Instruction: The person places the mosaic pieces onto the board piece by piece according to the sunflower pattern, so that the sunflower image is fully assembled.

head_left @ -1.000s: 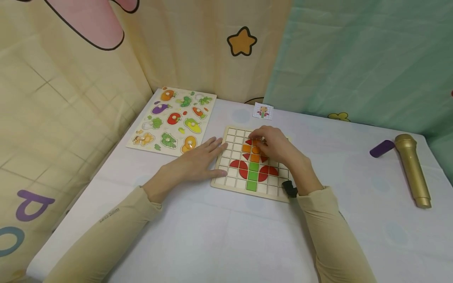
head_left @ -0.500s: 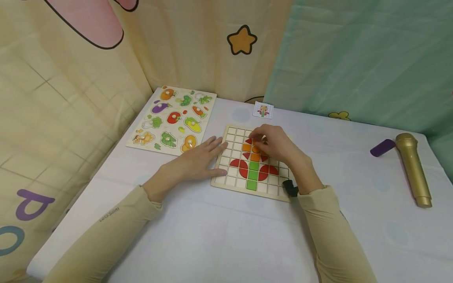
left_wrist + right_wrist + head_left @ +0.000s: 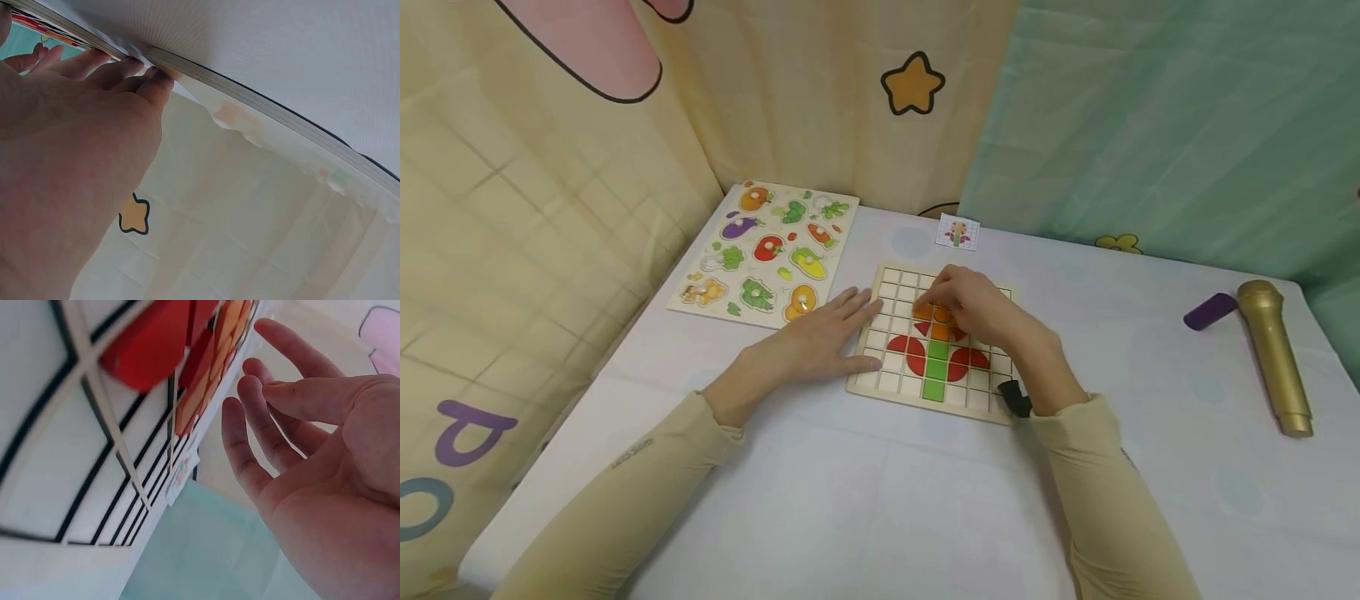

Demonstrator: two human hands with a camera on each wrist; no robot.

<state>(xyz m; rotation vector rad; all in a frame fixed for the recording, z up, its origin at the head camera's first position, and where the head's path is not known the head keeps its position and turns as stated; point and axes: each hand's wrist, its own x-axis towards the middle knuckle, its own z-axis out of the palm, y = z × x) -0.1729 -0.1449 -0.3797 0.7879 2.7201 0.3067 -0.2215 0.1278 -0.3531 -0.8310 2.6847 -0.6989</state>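
A wooden grid board (image 3: 891,383) lies in the middle of the table. Set into it are green squares (image 3: 936,368), rounded red pieces (image 3: 915,358) and orange pieces (image 3: 940,333). My left hand (image 3: 805,346) rests flat with spread fingers at the board's left edge; in the left wrist view its fingertips meet that edge. Over the upper part of the pattern is my right hand (image 3: 981,308), its index finger reaching to the left orange piece and covering the upper red triangle. The right wrist view shows its fingers loosely bent, holding nothing, beside the red pieces (image 3: 147,350).
A small picture card (image 3: 958,232) showing a similar pattern lies behind the board. At the back left is a vegetable puzzle board (image 3: 735,287). A gold microphone (image 3: 1273,358) and a purple cylinder (image 3: 1210,312) lie to the right. Curtains stand behind the table.
My right hand's fingers have shifted slightly left and nearer, from the top of the pattern onto the left orange piece, the index finger straighter. My left hand has stayed put.
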